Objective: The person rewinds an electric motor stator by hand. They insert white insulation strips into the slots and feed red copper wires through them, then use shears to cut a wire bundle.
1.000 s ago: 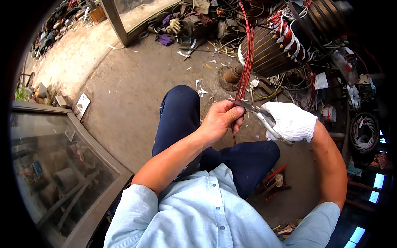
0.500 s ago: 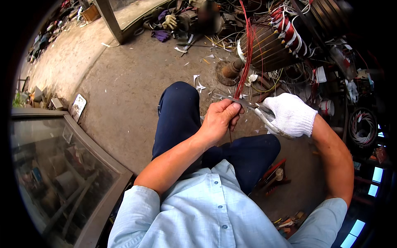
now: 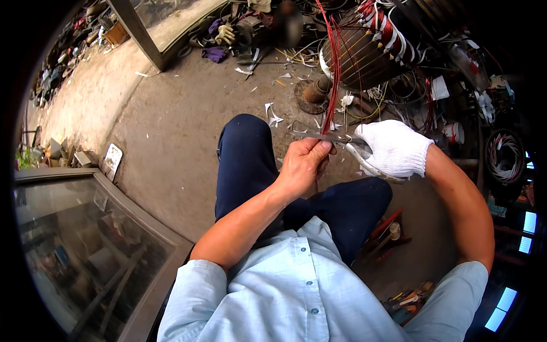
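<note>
My bare left hand (image 3: 305, 163) is closed round the lower end of a bundle of thin red wires (image 3: 334, 74). The strands run up and away from my fist toward a ribbed motor housing (image 3: 356, 57). In a white knitted glove, my right hand (image 3: 396, 149) grips the handles of metal scissors (image 3: 342, 138). Their blades lie across the bundle just above my left thumb. Whether the blades have cut any strands I cannot make out. My left palm hides the wires' lower part.
White-sleeved red coils (image 3: 389, 31) top the housing. Paper scraps (image 3: 273, 115) litter the floor. A glass-fronted cabinet (image 3: 165, 259) stands at left, a coil of wire (image 3: 505, 158) lies at far right, and red-handled tools (image 3: 387, 231) rest beside my right knee.
The gloved right hand has squeezed the scissors' handles closer together and the tool lies flatter. My left hand keeps its hold on the wires. The whole view has shifted slightly.
</note>
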The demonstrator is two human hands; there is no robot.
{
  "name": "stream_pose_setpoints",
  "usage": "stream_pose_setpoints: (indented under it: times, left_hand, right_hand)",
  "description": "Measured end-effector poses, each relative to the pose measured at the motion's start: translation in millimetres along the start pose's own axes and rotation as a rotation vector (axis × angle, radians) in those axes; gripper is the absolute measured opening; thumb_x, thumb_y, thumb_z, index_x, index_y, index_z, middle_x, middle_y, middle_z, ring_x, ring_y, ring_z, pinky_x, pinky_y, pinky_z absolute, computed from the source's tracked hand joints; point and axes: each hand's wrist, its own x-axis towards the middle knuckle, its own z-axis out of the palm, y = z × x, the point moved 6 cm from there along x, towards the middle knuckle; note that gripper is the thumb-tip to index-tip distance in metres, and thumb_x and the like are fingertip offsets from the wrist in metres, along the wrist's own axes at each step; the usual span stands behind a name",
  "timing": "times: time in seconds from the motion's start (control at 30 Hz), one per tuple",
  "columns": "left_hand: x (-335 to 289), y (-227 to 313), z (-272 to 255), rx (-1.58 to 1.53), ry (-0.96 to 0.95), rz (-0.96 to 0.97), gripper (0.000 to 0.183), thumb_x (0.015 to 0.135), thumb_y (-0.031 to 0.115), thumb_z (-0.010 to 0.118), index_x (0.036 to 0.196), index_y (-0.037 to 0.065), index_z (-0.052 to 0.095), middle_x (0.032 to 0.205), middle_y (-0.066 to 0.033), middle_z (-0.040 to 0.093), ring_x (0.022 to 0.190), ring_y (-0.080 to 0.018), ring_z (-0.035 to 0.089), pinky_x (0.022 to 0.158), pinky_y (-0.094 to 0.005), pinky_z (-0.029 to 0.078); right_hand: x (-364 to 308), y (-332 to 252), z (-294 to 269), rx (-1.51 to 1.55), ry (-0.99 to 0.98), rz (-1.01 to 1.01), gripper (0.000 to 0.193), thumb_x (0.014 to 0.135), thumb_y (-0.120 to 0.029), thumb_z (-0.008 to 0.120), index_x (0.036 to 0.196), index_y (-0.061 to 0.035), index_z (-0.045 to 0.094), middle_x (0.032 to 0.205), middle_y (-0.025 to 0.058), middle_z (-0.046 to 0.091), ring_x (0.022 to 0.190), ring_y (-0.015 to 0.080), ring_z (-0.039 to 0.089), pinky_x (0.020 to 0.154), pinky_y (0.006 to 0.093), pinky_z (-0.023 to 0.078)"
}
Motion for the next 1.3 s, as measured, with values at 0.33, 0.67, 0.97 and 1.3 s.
stream_pose_setpoints:
  times: [0.33, 0.67, 0.97, 1.3]
  left_hand:
    - [-2, -2, -3, -0.15, 0.008, -0.039, 0.028, 0.105, 0.028, 0.057, 0.096, 0.002, 0.062, 0.063, 0.0029, 0.045, 0.054, -0.0073, 0.037, 0.05, -0.0247, 0.032]
    - [-20, 37, -19, -0.251, -0.052, -0.016, 0.028, 0.107, 0.031, 0.052, 0.096, 0.006, 0.056, 0.064, 0.0035, 0.039, 0.052, -0.0079, 0.032, 0.049, -0.0239, 0.028]
    - [-65, 145, 59, -0.459, -0.603, 0.228, 0.03, 0.112, 0.027, 0.033, 0.105, 0.004, 0.05, 0.07, 0.0013, 0.041, 0.051, -0.0065, 0.033, 0.043, -0.0212, 0.031]
    - [-90, 115, 220, -0.232, -0.806, 0.208, 0.027, 0.112, 0.028, 0.032, 0.1, 0.008, 0.045, 0.069, 0.0004, 0.038, 0.05, -0.0077, 0.032, 0.043, -0.0224, 0.03]
  right_hand:
    - [-2, 0, -3, -0.114, -0.035, 0.09, 0.04, 0.087, -0.038, 0.06, 0.085, 0.0006, 0.07, 0.081, 0.0254, 0.068, 0.078, 0.0417, 0.068, 0.072, 0.0482, 0.055]
    - [-57, 28, 43, -0.091, 0.154, 0.147, 0.035, 0.086, -0.039, 0.063, 0.081, -0.0046, 0.068, 0.07, 0.0206, 0.067, 0.069, 0.0388, 0.068, 0.066, 0.0479, 0.054]
    - [-193, 45, 177, 0.76, 0.577, 0.558, 0.035, 0.08, -0.03, 0.083, 0.093, -0.0006, 0.068, 0.077, 0.0169, 0.069, 0.07, 0.0311, 0.069, 0.065, 0.0386, 0.053]
    - [-247, 58, 477, 1.051, 0.708, 1.272, 0.04, 0.083, -0.035, 0.078, 0.083, 0.0017, 0.062, 0.067, 0.0178, 0.065, 0.062, 0.027, 0.065, 0.06, 0.0395, 0.051]
